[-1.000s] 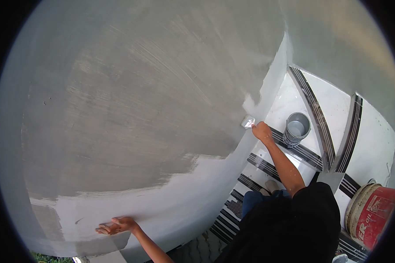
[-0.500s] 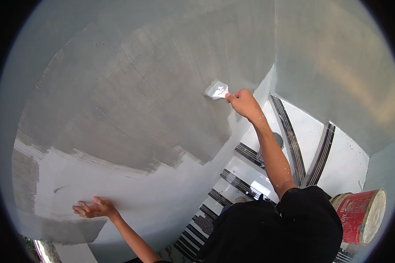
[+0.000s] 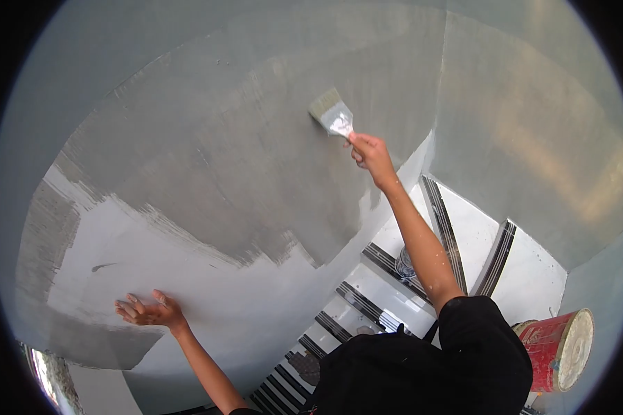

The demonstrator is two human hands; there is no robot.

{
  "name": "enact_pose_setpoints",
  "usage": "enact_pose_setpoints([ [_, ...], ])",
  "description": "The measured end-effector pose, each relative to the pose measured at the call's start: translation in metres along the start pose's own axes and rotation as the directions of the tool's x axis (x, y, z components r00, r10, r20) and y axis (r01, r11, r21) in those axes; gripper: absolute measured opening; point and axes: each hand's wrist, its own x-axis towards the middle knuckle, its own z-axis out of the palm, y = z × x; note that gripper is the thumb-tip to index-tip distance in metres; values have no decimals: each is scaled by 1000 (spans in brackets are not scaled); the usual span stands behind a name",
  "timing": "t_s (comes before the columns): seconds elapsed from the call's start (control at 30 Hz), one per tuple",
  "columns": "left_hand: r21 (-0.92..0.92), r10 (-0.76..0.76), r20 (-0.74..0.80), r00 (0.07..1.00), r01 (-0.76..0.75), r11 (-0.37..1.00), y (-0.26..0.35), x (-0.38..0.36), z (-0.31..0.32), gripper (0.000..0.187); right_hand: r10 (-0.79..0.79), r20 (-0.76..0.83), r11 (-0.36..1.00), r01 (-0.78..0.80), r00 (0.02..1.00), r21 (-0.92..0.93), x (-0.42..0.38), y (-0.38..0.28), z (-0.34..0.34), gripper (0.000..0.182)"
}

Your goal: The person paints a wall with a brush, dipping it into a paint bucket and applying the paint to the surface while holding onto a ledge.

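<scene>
A wide paintbrush (image 3: 334, 113) with pale bristles is in my right hand (image 3: 371, 155), its fingers wrapped round the handle. The bristles are at the dark grey painted part of the wall (image 3: 208, 152), angled up and left. My left hand (image 3: 150, 310) has its fingers apart and holds nothing. It is at the lighter, unpainted-looking band of the wall (image 3: 138, 242), close to the lower grey patch. Whether its palm touches the wall is hard to tell.
White stairs with dark striped edges (image 3: 446, 225) curve down below my right arm. A small container (image 3: 404, 263) sits on a step, partly behind that arm. A red bucket (image 3: 550, 349) is at the lower right. Another grey wall (image 3: 526, 124) rises on the right.
My right hand and the brush have moved up and slightly left, and more bristle shows. The view has shifted and tilted. My left hand remains spread at the lower left.
</scene>
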Motion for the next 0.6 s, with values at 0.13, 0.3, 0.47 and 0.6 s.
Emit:
enact_pose_setpoints([
  [0.13, -13, -31, 16, 999, 32, 999, -1, -3, -2, 57, 268, -54, 963, -268, 962, 10, -68, 166, -30, 37],
  [0.3, -11, -43, 27, 999, 43, 999, 1, 0, -4, 57, 568, -199, 749, -602, 798, -275, -140, 272, -59, 35],
  [0.47, -35, -39, 25, 999, 40, 999, 0, -2, -2, 58, 548, -292, 620, -615, 784, -487, -126, 299, -63, 37],
  [0.6, -48, -41, 14, 999, 41, 998, -1, -3, 0, 57, 544, -231, 635, -576, 807, -515, -60, 177, -34, 29],
])
